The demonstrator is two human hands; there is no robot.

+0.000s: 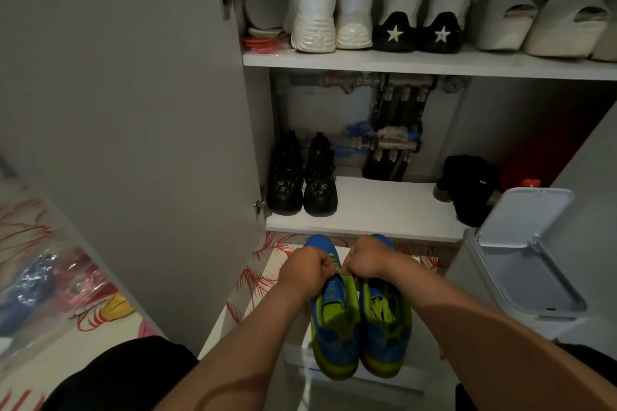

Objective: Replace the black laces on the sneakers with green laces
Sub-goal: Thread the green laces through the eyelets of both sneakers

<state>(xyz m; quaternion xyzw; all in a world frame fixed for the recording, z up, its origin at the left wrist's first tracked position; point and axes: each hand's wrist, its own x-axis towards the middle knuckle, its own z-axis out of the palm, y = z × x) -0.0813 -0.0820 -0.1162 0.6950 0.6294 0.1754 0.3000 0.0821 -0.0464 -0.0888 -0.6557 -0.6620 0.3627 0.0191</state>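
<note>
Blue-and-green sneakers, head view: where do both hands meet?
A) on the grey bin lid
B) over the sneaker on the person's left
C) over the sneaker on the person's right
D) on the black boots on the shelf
B: the left hand and right hand pinch a green lace above the left blue-and-green sneaker.

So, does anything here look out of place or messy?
Mildly: a loose green lace lies bundled inside the right sneaker, not threaded, while the left hand and right hand pinch the left sneaker's lace.
</note>
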